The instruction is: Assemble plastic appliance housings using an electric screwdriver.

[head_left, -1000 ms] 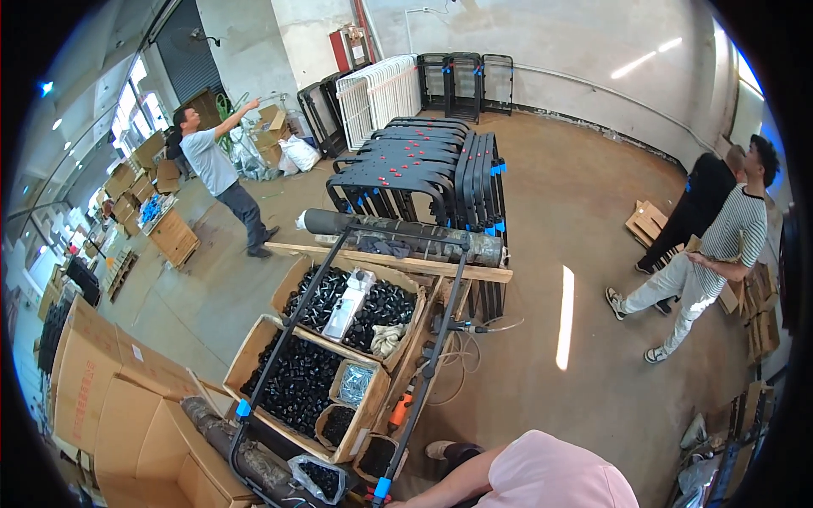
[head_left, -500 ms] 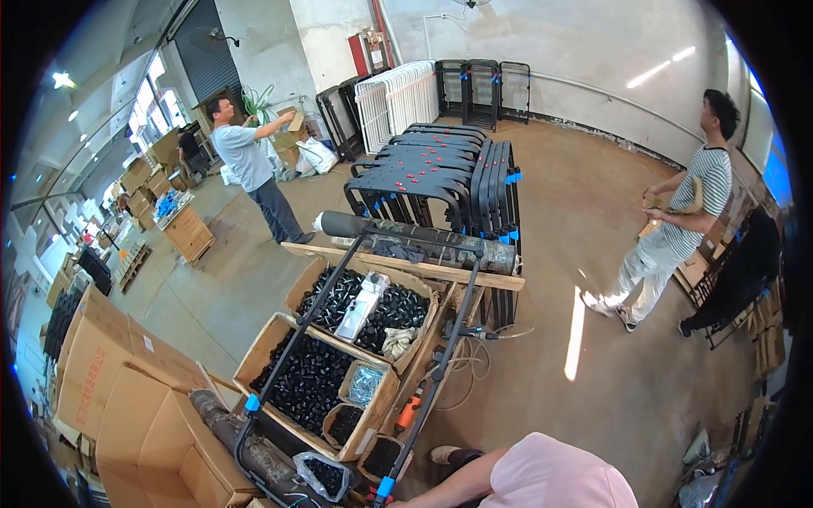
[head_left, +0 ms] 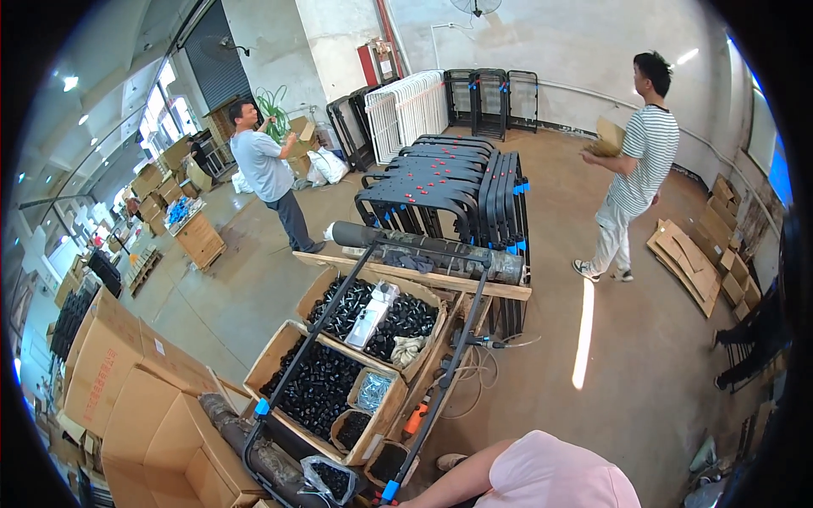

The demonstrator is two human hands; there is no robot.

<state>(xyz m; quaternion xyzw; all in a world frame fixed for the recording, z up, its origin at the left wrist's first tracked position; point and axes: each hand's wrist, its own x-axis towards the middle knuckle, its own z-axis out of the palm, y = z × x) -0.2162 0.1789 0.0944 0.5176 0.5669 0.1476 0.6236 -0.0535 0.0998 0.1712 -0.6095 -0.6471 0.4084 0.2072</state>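
Note:
From the lower edge comes my right arm (head_left: 453, 481), in a pink sleeve (head_left: 559, 474), reaching down and left. Its hand meets the picture's lower rim beside a blue clip (head_left: 390, 490), and its fingers are hidden. The clip sits on a black tube frame (head_left: 453, 360), whose two long bars slope across the workbench. Another blue clip (head_left: 262, 407) is on the left bar. My left hand is out of view. Near the right hand are a tub of small black parts (head_left: 389, 461) and a clear bag of black pieces (head_left: 330, 478). An orange power tool (head_left: 416, 418) lies beside the right bar.
Cartons of black fittings (head_left: 309, 381) stand under the frame. A padded roll (head_left: 423, 245) crosses the bench's far end. Beyond are stacked black frames (head_left: 423, 190) and white frames (head_left: 406, 114). One person (head_left: 267, 169) stands left; another (head_left: 631, 169) holds cardboard. An open carton (head_left: 161, 440) stands left.
The view has shifted slightly. The person at right has moved left and turned, with the cardboard now raised in front. The person at left has drawn their arms in. My right arm has barely moved.

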